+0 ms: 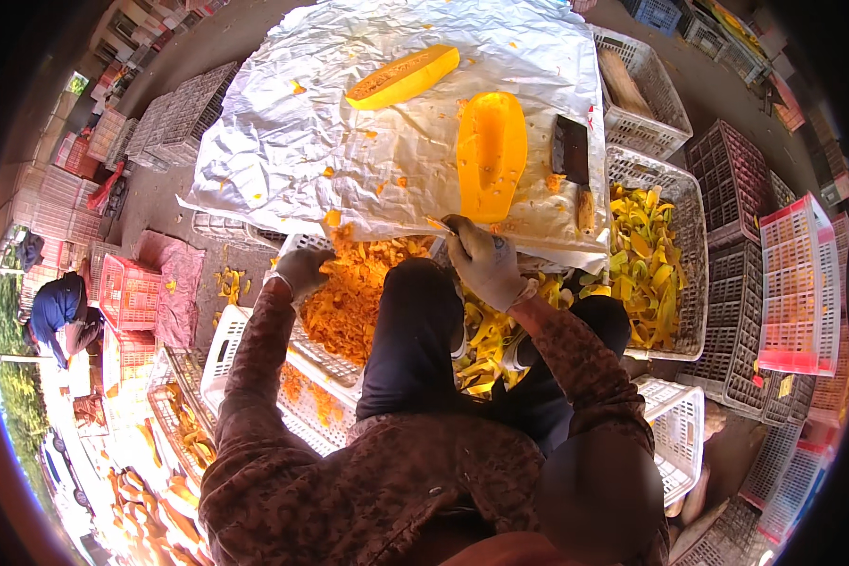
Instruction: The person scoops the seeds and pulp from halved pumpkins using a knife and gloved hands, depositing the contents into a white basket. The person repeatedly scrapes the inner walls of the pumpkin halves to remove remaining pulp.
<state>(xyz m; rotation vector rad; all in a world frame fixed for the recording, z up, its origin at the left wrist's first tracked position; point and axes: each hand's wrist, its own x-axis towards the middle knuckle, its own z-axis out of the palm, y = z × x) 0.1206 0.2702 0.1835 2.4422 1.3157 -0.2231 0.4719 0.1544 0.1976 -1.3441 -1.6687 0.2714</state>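
My left hand (303, 273), in a pale glove, is over a white plastic crate filled with orange squash pulp (343, 311), its fingers curled at some orange pulp; whether it grips any is unclear. My right hand (482, 258), gloved too, is closed on a small thin tool (439, 225) at the near edge of the sheet-covered table (283, 163). Just beyond it lies a hollowed squash half (492, 156), cut side up. Farther back lies a squash piece (403, 76) with seedy pulp showing. A cleaver (572, 152) with a wooden handle rests at the right.
A crate of yellow peelings (644, 269) stands right of the table, and more peelings (477, 339) lie between my legs. Behind it, a crate holds a wooden board (624, 83). Stacked crates (725, 311) stand at right. A person (60, 311) bends at far left.
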